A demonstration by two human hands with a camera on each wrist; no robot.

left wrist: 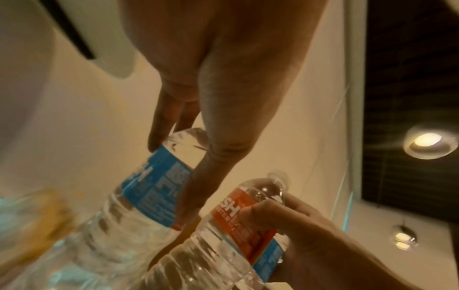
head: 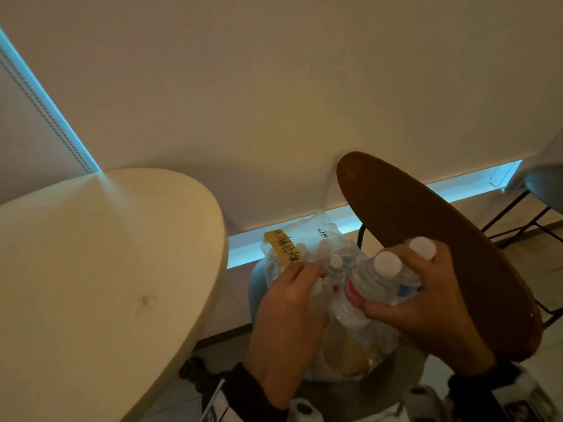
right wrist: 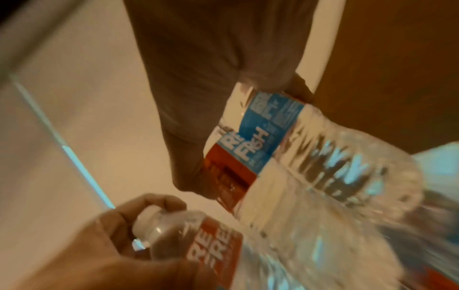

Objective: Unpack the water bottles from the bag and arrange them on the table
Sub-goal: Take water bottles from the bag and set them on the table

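A clear plastic bag point(head: 307, 236) with a yellow taped label holds several water bottles and sits low between the table and a chair. My left hand point(head: 307, 281) is in the bag's mouth and grips one bottle point(left wrist: 139, 196) near its top, around the blue and red label. My right hand point(head: 402, 287) holds two white-capped bottles point(head: 387, 278) just above the bag; the second cap point(head: 422, 248) pokes out between its fingers. In the right wrist view its thumb and fingers wrap one bottle point(right wrist: 335, 157) at the label. The bag's lower part is hidden behind my hands.
A round cream table point(head: 106, 269) fills the left. A brown wooden chair back point(head: 441, 223) leans close behind my right hand. A pale blind covers the window behind, and another chair's black legs point(head: 515, 214) stand at the far right.
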